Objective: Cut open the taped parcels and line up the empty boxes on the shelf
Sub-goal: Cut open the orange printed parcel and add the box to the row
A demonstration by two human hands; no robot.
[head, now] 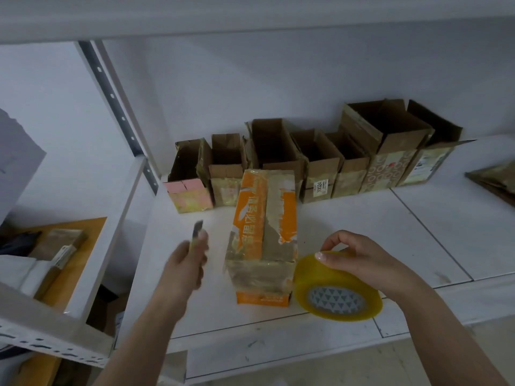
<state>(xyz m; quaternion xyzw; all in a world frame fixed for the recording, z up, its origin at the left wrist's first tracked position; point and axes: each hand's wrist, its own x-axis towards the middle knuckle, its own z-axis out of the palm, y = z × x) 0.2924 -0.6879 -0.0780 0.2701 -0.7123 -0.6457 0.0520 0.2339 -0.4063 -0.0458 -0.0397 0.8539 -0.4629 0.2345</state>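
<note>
The left hand [187,261] gripped a box cutter [196,229] tightly beside the taped orange parcel [263,232], the right hand [359,257] pinched the tape roll [338,285], and the blade could slip and cut a finger.

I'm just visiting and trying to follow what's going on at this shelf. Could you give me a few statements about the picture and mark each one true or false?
1. The left hand holds a small cutter. True.
2. The right hand rests on a blue roll of tape. False: the tape roll is yellow.
3. The orange parcel in front is already cut open. False: it is closed and wrapped in tape.
4. A row of open boxes stands at the back of the shelf. True.
5. The tape roll lies left of the orange parcel. False: it is to its right, close beside it.
</note>
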